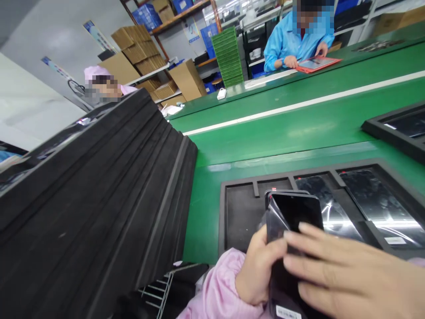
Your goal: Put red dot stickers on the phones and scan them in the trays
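My left hand (255,268), fingers closed, grips a dark smartphone (300,207) by its left edge, thumb on the front. A second edge shows behind its top, so there may be another phone underneath. Clear film (276,218) is lifted at the upper left of the screen. A white label (287,313) sits near the bottom. My right hand (352,270) lies over the phone's front with fingers stretched out, touching or just above the screen. Beneath, a black foam tray (222,221) holds film-covered phones (375,195) in its middle and right slots; its left slot is bare.
A tall stack of black foam trays (133,199) rises on my left. Another tray (372,126) lies at the right on the green conveyor (282,126). Across it, a person in blue (282,37) handles a red-edged sheet (318,64). Below left is a wire rack (159,294).
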Motion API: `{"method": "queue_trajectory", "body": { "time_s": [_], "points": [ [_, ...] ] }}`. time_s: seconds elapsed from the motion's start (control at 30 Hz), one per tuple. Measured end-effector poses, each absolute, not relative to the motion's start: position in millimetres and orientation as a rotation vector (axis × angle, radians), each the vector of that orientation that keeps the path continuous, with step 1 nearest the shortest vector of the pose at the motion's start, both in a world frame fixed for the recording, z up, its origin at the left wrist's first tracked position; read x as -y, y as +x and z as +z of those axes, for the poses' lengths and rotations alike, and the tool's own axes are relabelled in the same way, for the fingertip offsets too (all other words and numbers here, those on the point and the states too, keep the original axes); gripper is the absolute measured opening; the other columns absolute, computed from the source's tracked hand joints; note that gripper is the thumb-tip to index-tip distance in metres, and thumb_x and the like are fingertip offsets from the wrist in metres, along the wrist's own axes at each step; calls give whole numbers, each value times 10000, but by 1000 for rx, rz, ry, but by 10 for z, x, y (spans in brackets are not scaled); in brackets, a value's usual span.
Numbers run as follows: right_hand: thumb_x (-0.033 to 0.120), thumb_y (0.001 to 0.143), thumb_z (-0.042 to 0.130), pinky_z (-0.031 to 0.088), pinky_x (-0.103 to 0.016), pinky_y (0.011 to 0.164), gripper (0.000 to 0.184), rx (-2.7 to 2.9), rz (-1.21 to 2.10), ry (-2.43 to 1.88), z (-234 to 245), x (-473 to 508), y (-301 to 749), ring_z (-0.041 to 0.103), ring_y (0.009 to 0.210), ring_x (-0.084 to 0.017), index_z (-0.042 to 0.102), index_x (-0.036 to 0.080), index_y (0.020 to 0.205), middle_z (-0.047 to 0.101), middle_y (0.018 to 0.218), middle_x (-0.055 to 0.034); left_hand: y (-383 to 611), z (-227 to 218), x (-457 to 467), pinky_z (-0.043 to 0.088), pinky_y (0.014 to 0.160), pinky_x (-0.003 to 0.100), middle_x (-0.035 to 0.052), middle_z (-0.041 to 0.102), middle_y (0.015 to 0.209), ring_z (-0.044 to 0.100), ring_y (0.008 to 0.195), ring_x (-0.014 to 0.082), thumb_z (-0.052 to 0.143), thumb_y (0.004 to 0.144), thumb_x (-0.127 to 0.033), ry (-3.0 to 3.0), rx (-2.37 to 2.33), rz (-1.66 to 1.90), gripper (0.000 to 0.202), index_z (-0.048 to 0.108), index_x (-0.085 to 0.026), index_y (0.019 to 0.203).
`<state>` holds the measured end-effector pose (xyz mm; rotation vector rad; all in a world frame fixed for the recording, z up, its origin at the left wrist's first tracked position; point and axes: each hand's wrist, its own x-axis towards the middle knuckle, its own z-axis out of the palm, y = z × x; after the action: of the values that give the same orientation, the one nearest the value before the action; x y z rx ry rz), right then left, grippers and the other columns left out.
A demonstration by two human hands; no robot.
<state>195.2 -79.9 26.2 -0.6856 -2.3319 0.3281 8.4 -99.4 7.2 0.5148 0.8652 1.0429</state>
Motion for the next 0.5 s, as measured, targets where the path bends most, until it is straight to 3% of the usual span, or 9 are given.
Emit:
{"method": "queue_trajectory", "body": {
  "time_s": [0.1,0.2,0.33,0.5],
  "points": [
    [192,836,493,483,-457,899,224,2516,138,-461,300,507,1950,472,1205,-272,671,279,941,597,1217,-54,130,14,963,431,808,331,67,682,825,610,825,222,667,736,-408,427,-810,1131,328,672,-130,909],
    [253,863,533,462,-486,879,137,2399,72,-551,215,345,1894,492,1146,-291,639,248,778,605,1149,-78,169,-42,945,430,833,336,58,688,817,615,838,226,672,712,-352,290,-782,1180,270,675,-129,863],
    [330,897,479,488,-433,803,303,2236,94,-809,100,312,1762,569,971,-258,550,214,627,613,968,-89,191,-63,945,437,853,343,64,694,849,623,874,236,669,708,-316,262,-779,1211,252,673,-118,864],
    [415,868,397,528,-382,681,282,1953,366,-1209,70,343,1686,630,863,-247,534,216,722,634,900,-96,161,-79,974,461,845,380,63,688,796,645,867,259,738,660,-328,240,-794,1190,304,643,-130,870]
  ]
}}
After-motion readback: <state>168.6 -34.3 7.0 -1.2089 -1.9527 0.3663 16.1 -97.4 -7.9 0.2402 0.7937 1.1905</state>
